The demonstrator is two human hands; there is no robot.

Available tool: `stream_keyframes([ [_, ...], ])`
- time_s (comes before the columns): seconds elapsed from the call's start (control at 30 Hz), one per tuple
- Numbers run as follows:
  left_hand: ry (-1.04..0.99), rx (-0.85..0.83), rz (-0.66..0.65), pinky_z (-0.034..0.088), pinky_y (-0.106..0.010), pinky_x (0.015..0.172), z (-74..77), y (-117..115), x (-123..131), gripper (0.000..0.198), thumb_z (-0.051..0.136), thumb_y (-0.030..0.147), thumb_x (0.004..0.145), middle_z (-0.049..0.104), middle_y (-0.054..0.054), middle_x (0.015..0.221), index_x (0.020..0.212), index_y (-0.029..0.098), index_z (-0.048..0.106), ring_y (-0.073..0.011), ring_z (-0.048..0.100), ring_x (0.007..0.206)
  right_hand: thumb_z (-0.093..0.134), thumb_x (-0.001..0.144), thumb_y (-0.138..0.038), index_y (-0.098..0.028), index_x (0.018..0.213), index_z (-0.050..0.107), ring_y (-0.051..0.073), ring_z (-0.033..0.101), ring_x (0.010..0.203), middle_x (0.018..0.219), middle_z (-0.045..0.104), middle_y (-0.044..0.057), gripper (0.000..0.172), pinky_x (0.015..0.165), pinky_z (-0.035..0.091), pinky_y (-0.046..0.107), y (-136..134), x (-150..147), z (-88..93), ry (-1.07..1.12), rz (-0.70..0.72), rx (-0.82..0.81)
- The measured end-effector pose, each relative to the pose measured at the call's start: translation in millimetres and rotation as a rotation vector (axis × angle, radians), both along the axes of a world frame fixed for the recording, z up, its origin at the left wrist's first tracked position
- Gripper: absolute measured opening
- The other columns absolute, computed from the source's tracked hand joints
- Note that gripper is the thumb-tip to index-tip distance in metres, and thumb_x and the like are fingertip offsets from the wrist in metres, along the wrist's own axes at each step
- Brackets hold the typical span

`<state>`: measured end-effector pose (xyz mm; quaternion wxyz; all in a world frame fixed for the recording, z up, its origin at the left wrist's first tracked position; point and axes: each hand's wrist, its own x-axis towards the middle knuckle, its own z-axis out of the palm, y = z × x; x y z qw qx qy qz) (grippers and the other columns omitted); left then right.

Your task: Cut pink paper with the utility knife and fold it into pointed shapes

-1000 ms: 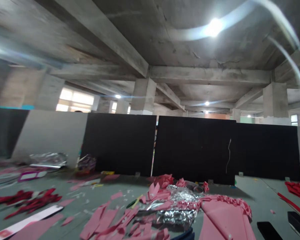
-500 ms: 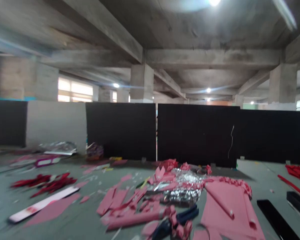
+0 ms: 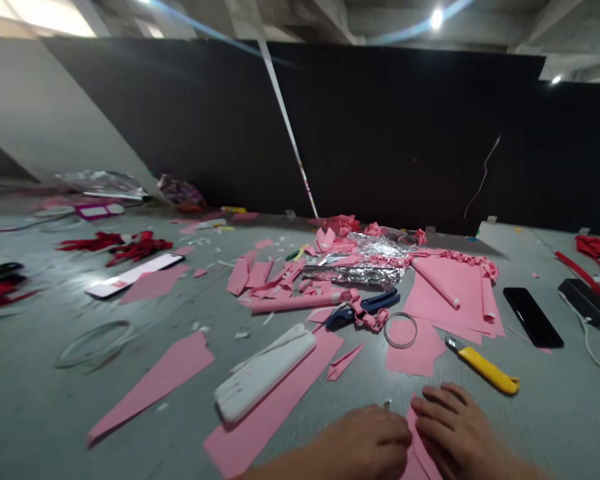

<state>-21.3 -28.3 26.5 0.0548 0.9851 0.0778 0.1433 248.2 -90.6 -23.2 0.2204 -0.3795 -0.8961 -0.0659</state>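
Both hands are at the bottom of the view, on either side of a folded piece of pink paper (image 3: pixel 419 461) on the table. My left hand (image 3: pixel 367 441) has curled fingers closed at the paper's left edge; its thumb is hidden. From the right, my right hand (image 3: pixel 455 430) holds the same paper under bent fingers. Just beyond them, a flat metal ring (image 3: pixel 401 331) lies partly on a pink paper sheet (image 3: pixel 415 357). A yellow utility knife (image 3: pixel 485 367) rests beyond my right hand. A small folded pink strip (image 3: pixel 345 363) lies beyond my left hand.
Blue-handled pliers (image 3: pixel 363 310), rolled pink paper (image 3: pixel 295 301) and crinkled silver foil (image 3: pixel 365 270) lie farther back. Left is a white, flat, elongated object (image 3: pixel 265 373) on pink paper. A black phone (image 3: pixel 533 317) lies right. Dark panels (image 3: pixel 380 133) stand behind the grey table (image 3: pixel 180 413).
The view has tilted down from the ceiling and panels to the tabletop. Both my hands now show at the bottom, with the pink paper between them.
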Motion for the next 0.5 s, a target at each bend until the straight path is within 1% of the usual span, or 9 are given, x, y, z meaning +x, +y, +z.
stream_keyframes([
  [0.03,-0.014,-0.021,0.032,0.058,-0.026,0.089,0.1,-1,2,0.019,0.084,0.023,0.093,0.078,0.001,0.106,0.099,0.022,0.066,-0.0143,0.073,0.097,0.057,0.109,-0.02,-0.024,0.132,0.073,0.022,0.071,0.13,0.142,0.079,0.005,0.028,0.116,0.053,0.04,-3,0,8.7,-0.023,-0.006,-0.034],
  [0.1,-0.047,-0.041,0.085,0.058,-0.031,0.088,-1.6,0,6,0.014,0.078,0.017,0.094,0.077,-0.001,0.106,0.099,0.02,0.065,-0.0172,0.073,0.095,0.059,0.107,-0.018,-0.023,0.129,0.073,0.025,0.071,0.127,0.141,0.079,0.007,0.026,0.117,0.051,0.046,-7,-3,22.8,-0.019,-0.052,-0.045],
  [0.17,-0.086,-0.041,0.118,0.057,-0.036,0.09,-5.2,2,8,0.007,0.069,0.014,0.099,0.078,-0.004,0.108,0.104,0.018,0.066,-0.0208,0.073,0.098,0.062,0.107,-0.019,-0.022,0.129,0.072,0.028,0.07,0.125,0.139,0.079,0.008,0.025,0.118,0.05,0.051,-9,-6,30.4,-0.002,-0.106,-0.041],
  [0.2,-0.105,-0.044,0.128,0.057,-0.038,0.093,-7.0,3,8,0.007,0.065,0.013,0.103,0.078,-0.006,0.11,0.108,0.017,0.067,-0.0228,0.074,0.102,0.063,0.107,-0.021,-0.022,0.13,0.071,0.029,0.069,0.123,0.138,0.078,0.009,0.025,0.119,0.048,0.054,-10,-7,32.3,0.006,-0.129,-0.046],
  [0.27,-0.153,-0.035,0.149,0.055,-0.043,0.1,-8.6,3,6,0.014,0.06,0.014,0.108,0.079,-0.011,0.12,0.119,0.014,0.069,-0.0269,0.074,0.113,0.065,0.107,-0.026,-0.022,0.132,0.071,0.03,0.068,0.12,0.134,0.078,0.009,0.026,0.12,0.046,0.057,-13,-9,34.8,0.023,-0.156,-0.07],
  [0.33,-0.209,-0.005,0.172,0.053,-0.046,0.106,-7.0,0,2,0.021,0.06,0.018,0.111,0.078,-0.015,0.129,0.128,0.011,0.069,-0.0293,0.073,0.122,0.066,0.108,-0.028,-0.022,0.132,0.071,0.03,0.067,0.117,0.129,0.077,0.01,0.026,0.12,0.045,0.058,-15,-9,38.4,0.03,-0.158,-0.116],
  [0.4,-0.244,0.011,0.15,0.053,-0.046,0.108,-3.8,-4,-2,0.026,0.062,0.025,0.111,0.079,-0.016,0.13,0.13,0.008,0.07,-0.0293,0.073,0.121,0.065,0.108,-0.026,-0.02,0.132,0.07,0.03,0.066,0.115,0.123,0.075,0.011,0.026,0.12,0.044,0.059,-16,-9,43.9,0.022,-0.142,-0.168],
  [0.5,-0.264,-0.009,0.064,0.055,-0.042,0.1,-1.8,-9,-3,0.03,0.06,0.033,0.114,0.082,-0.014,0.119,0.125,0.007,0.073,-0.0271,0.075,0.111,0.062,0.108,-0.021,-0.017,0.133,0.07,0.03,0.065,0.111,0.115,0.074,0.011,0.027,0.119,0.045,0.06,-15,-8,52.9,0.018,-0.113,-0.228],
])
